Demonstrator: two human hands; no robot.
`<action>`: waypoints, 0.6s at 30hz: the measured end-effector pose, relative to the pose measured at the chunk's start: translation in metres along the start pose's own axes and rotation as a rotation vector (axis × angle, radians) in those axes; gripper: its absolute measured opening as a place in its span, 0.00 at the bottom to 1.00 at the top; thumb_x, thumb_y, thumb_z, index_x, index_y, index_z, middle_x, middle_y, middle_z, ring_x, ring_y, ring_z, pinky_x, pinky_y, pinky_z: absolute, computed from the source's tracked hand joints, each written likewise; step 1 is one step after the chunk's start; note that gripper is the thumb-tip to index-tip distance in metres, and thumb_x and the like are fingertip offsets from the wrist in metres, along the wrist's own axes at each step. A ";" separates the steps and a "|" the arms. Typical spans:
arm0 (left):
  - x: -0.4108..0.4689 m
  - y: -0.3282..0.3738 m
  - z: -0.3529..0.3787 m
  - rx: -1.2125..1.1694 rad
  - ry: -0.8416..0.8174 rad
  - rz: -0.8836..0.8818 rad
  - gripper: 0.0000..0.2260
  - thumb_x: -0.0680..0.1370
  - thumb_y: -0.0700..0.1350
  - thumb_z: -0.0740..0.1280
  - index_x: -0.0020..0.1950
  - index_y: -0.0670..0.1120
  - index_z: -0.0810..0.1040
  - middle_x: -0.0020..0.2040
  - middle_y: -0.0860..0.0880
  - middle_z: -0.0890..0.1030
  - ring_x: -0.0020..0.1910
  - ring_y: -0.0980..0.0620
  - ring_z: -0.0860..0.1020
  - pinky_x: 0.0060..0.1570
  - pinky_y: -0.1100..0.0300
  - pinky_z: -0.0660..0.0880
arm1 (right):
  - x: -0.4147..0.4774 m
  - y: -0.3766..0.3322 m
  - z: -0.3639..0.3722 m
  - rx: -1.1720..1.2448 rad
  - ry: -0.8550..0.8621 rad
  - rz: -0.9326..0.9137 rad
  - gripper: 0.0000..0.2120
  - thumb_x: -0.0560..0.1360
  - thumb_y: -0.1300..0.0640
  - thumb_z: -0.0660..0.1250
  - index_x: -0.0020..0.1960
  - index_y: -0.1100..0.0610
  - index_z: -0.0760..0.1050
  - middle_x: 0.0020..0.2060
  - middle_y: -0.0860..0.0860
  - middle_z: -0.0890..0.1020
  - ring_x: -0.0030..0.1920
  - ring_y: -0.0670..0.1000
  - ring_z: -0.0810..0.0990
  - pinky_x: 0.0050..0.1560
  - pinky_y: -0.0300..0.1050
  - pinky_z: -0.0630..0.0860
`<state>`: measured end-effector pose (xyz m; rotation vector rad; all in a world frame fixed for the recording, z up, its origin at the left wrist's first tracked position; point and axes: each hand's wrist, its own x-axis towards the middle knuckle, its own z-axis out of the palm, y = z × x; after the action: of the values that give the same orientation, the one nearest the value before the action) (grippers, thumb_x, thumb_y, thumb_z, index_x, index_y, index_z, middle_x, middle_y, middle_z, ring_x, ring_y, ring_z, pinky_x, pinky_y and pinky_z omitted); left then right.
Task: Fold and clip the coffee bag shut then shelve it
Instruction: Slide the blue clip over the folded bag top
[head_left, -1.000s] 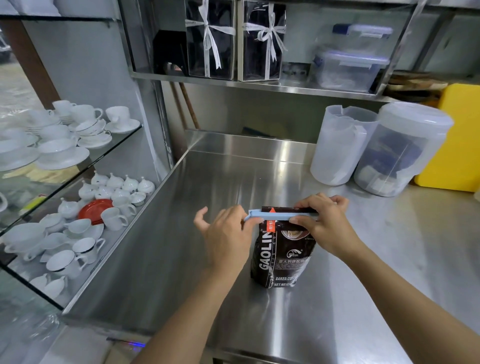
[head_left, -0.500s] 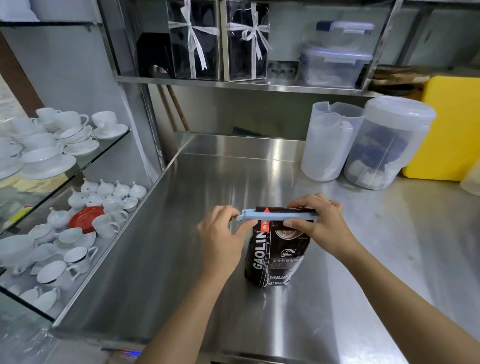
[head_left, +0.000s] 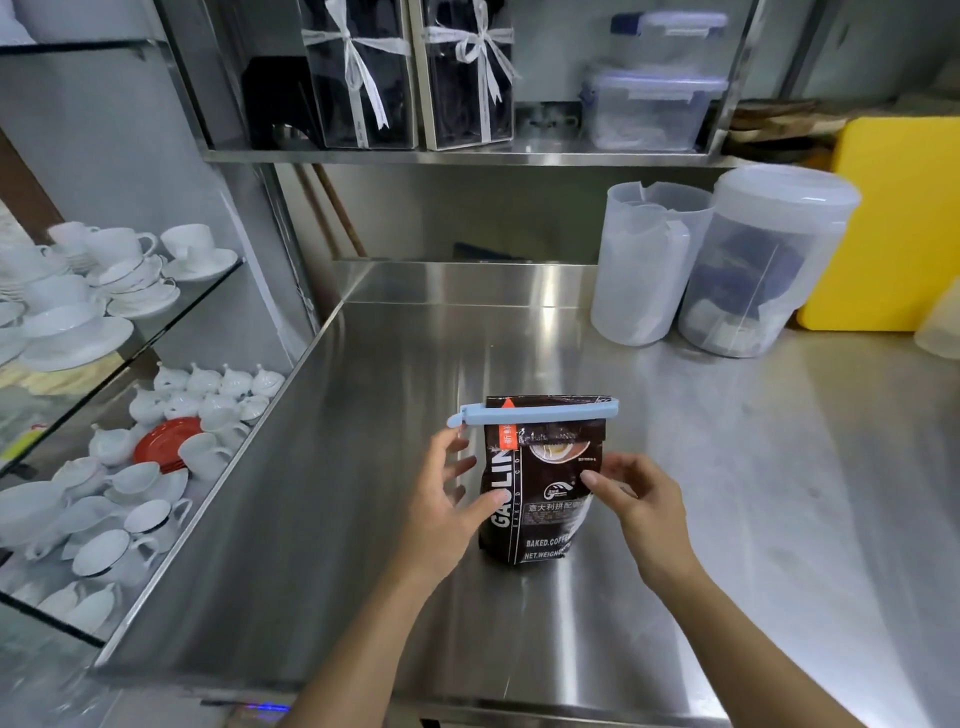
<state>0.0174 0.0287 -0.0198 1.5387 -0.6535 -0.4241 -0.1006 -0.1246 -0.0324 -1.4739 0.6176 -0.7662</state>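
Note:
A dark coffee bag with white lettering stands upright on the steel counter. A long light-blue clip lies shut across its folded top, sticking out on both sides. My left hand is at the bag's left side with fingers spread and only the thumb tip on the bag's front. On the right edge of the bag, the fingertips of my right hand rest lightly, fingers apart. Neither hand touches the clip. The steel shelf runs above the counter's back.
The shelf carries two ribboned dark boxes and stacked plastic tubs. A clear jug, a lidded canister and a yellow bin stand at the back right. Glass shelves with white cups line the left side.
Both hands have let go of the clip and dropped to the bag's sides. The clip now sits shut across the folded top. The camera has tilted a little.

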 end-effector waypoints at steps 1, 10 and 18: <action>-0.001 -0.002 0.002 -0.004 -0.001 -0.003 0.31 0.67 0.35 0.72 0.58 0.64 0.65 0.62 0.51 0.72 0.61 0.54 0.73 0.61 0.56 0.71 | -0.001 0.002 0.001 -0.019 0.001 -0.011 0.11 0.68 0.69 0.70 0.37 0.53 0.76 0.32 0.45 0.83 0.34 0.42 0.79 0.39 0.30 0.76; -0.010 -0.012 0.014 0.296 0.248 -0.016 0.22 0.67 0.44 0.74 0.54 0.57 0.67 0.47 0.58 0.77 0.50 0.56 0.75 0.47 0.70 0.68 | 0.003 0.005 0.000 -0.079 0.041 -0.016 0.09 0.66 0.62 0.73 0.33 0.49 0.79 0.31 0.38 0.83 0.33 0.42 0.77 0.45 0.49 0.72; -0.011 -0.019 0.033 0.476 0.295 0.031 0.11 0.72 0.46 0.70 0.52 0.46 0.77 0.47 0.50 0.78 0.47 0.50 0.75 0.46 0.58 0.72 | -0.005 0.014 -0.001 -0.096 -0.045 -0.077 0.16 0.68 0.66 0.71 0.47 0.45 0.77 0.47 0.53 0.80 0.48 0.43 0.79 0.52 0.47 0.75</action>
<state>-0.0092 0.0096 -0.0429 1.9894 -0.5684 -0.0080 -0.1036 -0.1222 -0.0473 -1.6068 0.5726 -0.7693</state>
